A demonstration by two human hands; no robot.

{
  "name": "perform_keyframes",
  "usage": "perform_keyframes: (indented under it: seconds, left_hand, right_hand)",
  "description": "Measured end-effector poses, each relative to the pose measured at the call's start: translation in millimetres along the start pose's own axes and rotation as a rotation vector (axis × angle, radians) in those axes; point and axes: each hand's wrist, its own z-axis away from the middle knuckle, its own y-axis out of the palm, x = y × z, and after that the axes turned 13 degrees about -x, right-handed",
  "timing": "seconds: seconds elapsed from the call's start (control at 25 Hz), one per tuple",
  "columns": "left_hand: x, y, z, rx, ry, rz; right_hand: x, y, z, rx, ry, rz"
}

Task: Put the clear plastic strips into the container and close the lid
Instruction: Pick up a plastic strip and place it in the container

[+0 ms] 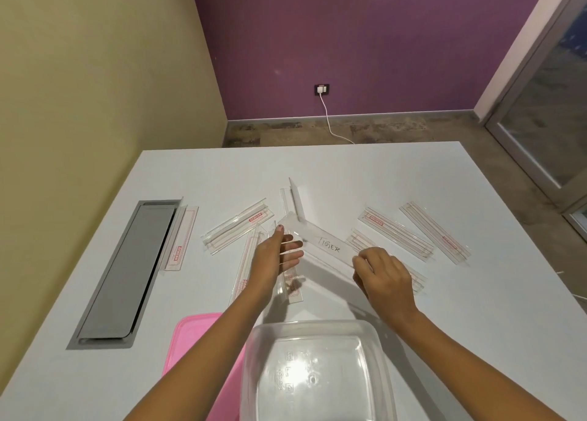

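Several clear plastic strips with red print lie scattered on the white table (413, 179). One strip carries a white label reading "TIGER" (327, 247). My right hand (386, 276) pinches its near right end, fingers curled. My left hand (276, 255) touches its left end with fingers spread flat. An empty clear container (317, 370) stands at the near edge, open. Its pink lid (197, 344) lies flat to the left, partly under my left forearm. Other strips lie at left (238, 227), far left (179, 239) and right (435, 233).
A grey metal cable hatch (124, 271) is set into the table at the left. A white folded card (298, 201) stands upright behind the strips. Beyond the table, a white cable runs from a wall socket (321, 89) on the purple wall.
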Motion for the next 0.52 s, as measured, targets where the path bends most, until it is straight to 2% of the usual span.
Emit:
perform_keyframes:
  seconds: [0.12, 0.24, 0.36, 0.52]
  left_hand:
    - [4.3, -9.2, 10.1, -0.038, 0.04, 0.077]
    - [5.6, -17.7, 24.5, -0.093, 0.091, 0.093]
    - [5.4, -27.7, 44.2, -0.136, 0.114, 0.116]
    - [14.9, -41.2, 66.4, -0.069, 0.155, 0.098]
  right_hand:
    - [6.2, -13.0, -1.4, -0.039, -0.091, -0.026]
    - [12.5, -23.9, -1.9, -0.031, -0.059, -0.07]
    - [16.1, -39.0, -2.9, 0.146, 0.021, -0.163]
    - [25.3, -61.0, -8.2, 0.469, 0.138, -0.245]
